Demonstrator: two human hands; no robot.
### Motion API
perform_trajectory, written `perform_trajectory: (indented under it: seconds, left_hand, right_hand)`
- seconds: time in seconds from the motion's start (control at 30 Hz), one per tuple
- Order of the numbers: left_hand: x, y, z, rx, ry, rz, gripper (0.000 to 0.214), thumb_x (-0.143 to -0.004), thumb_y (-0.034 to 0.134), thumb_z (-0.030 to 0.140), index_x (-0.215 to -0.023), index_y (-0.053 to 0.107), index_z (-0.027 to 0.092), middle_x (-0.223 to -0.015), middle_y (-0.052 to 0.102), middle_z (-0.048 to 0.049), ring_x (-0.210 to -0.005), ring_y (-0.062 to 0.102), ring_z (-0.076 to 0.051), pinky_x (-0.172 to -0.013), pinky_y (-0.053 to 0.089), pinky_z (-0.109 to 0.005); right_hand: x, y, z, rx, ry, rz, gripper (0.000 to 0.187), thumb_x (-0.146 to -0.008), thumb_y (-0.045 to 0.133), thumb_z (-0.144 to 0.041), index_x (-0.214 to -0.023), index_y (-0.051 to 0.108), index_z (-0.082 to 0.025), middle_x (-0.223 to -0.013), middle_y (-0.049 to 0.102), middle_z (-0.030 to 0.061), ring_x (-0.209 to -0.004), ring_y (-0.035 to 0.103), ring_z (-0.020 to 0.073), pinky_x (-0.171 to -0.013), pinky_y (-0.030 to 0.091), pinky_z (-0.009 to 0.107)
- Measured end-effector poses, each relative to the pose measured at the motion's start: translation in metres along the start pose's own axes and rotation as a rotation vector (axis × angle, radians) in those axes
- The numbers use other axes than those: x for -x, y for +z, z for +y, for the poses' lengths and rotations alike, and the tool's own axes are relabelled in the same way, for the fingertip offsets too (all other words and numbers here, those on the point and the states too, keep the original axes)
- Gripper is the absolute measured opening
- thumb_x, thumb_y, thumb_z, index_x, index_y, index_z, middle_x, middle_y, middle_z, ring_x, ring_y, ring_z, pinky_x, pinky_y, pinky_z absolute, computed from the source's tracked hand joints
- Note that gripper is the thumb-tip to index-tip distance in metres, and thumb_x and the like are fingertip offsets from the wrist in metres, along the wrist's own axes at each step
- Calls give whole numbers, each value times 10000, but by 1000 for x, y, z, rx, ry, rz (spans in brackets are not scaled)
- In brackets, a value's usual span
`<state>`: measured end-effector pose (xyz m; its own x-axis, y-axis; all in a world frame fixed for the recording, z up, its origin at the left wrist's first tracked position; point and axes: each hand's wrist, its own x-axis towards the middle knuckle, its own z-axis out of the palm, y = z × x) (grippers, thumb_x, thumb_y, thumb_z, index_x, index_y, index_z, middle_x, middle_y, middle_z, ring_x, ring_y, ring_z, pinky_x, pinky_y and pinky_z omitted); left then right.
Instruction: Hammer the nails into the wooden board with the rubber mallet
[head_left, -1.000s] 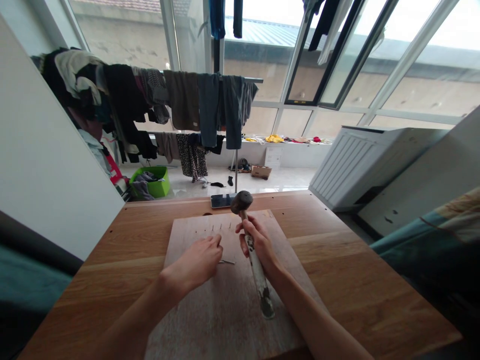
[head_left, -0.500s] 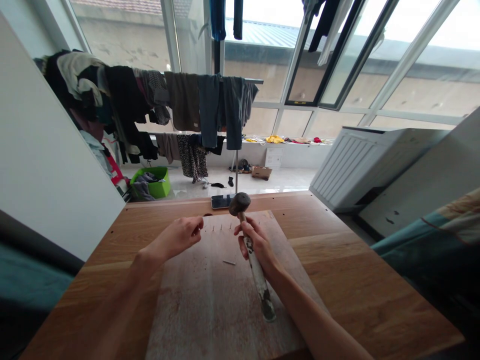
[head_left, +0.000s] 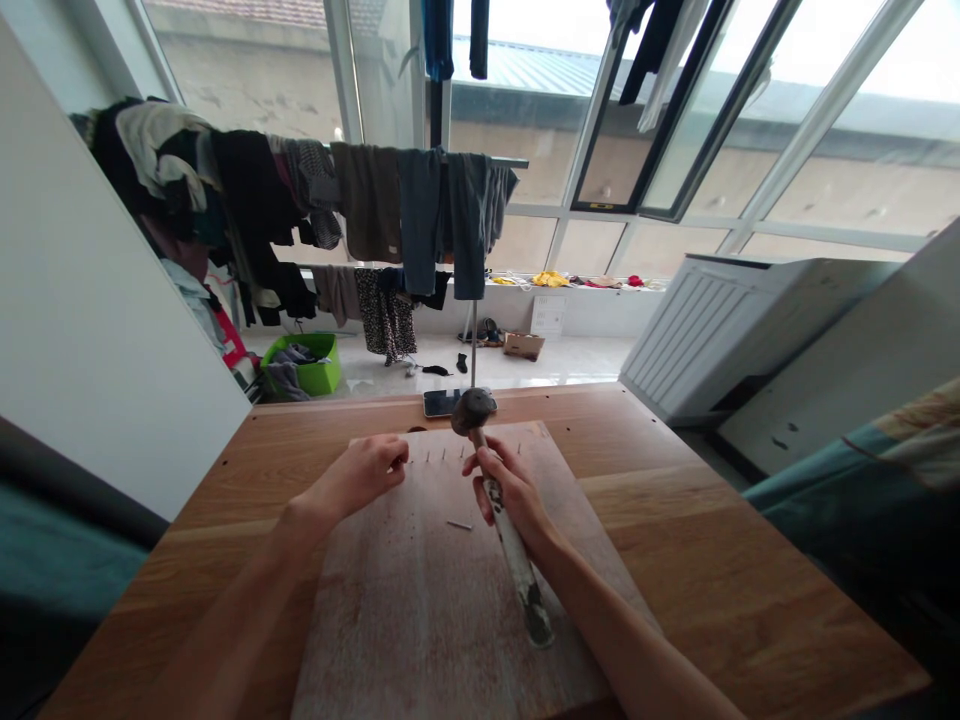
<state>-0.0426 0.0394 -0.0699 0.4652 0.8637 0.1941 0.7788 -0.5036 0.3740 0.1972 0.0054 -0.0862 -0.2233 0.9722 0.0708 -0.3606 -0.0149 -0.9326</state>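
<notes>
My right hand (head_left: 514, 485) is wrapped around the worn, pale-painted handle of a rubber mallet (head_left: 474, 411). Its dark, rounded head is raised over the far part of a wooden board (head_left: 397, 610), and the handle end points back toward me. Several thin nails (head_left: 443, 454) stand upright in a row near the board's far edge, partly behind my right hand. At the left end of that row, my left hand (head_left: 373, 467) is closed in a pinch; whatever its fingertips hold is hidden. A loose nail (head_left: 459, 525) lies flat on the board between the hands.
The board lies on a wooden table (head_left: 712, 520). A phone (head_left: 442, 402) rests at the table's far edge, behind the mallet head. Past the table are a drying rack with clothes (head_left: 367, 205), a green basket (head_left: 321, 372) and a white washing machine (head_left: 720, 325).
The mallet head has shifted slightly left and a little down, with my right hand tilting along. My left hand stays pinched in nearly the same spot.
</notes>
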Motion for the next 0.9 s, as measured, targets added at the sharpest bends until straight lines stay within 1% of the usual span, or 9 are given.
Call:
perform_trajectory:
  seconds: [0.1,0.17,0.3,0.37,0.43,0.53,0.6,0.77,0.9]
  left_hand:
    - [0,1,1,-6,-6,6,142,-753,531,79,-726,612,192,-759,629,-2,-659,539,-136,-650,386,-245]
    - [-1,5,2,29,2,36,141,-757,526,87,-739,623,188,-751,628,-5,-660,543,-136,-656,399,-245]
    - [-4,19,-1,238,-36,102,112,-803,551,187,-771,658,175,-689,627,7,-633,557,-129,-616,425,-227]
    - [-5,25,-5,328,-79,124,139,-820,573,247,-800,687,170,-699,660,5,-646,581,-131,-621,448,-224]
    - [-5,29,-9,379,-105,161,175,-827,596,294,-830,717,168,-759,702,-12,-680,608,-138,-652,475,-233]
    - [-5,32,-16,418,-117,214,212,-822,629,340,-844,743,161,-813,722,-37,-676,616,-140,-643,488,-240]
    - [-4,34,-19,436,-113,220,227,-822,641,355,-845,747,156,-815,719,-46,-672,618,-142,-629,486,-241]
    - [-4,36,-25,469,-90,203,237,-816,658,372,-821,746,152,-788,703,-42,-687,621,-151,-649,486,-250]
    - [-4,37,-25,462,-88,230,214,-809,665,350,-816,746,152,-785,702,-40,-676,618,-150,-642,476,-246]
  right_hand:
    - [0,2,-2,3,6,-16,303,-892,595,-453,-1068,552,-210,-827,652,-15,-325,463,35,-258,325,153]
    - [1,3,-2,2,17,-36,288,-878,609,-417,-1066,551,-207,-825,654,-16,-321,462,35,-260,317,154]
    - [2,4,-2,-42,51,-111,310,-811,638,-265,-1103,547,-214,-857,671,-14,-334,474,39,-274,327,159]
    - [4,5,-2,-82,76,-160,330,-817,617,-241,-1138,540,-225,-928,688,1,-348,486,38,-282,333,159]
    - [7,7,-3,-105,112,-209,332,-854,593,-256,-1179,526,-244,-1057,692,27,-367,506,33,-291,341,158]
    - [10,13,-4,-114,159,-276,300,-902,569,-294,-1195,517,-260,-1246,647,55,-384,527,23,-299,353,160]
    - [10,16,-2,-117,162,-294,285,-919,561,-304,-1196,508,-260,-1292,628,61,-379,526,14,-301,356,157]
    - [7,19,11,-60,118,-289,315,-920,593,-327,-1197,463,-249,-1242,661,72,-355,505,13,-291,377,160]
    - [5,19,14,-22,87,-332,340,-928,597,-327,-1224,456,-238,-1208,672,81,-344,503,16,-273,359,158]
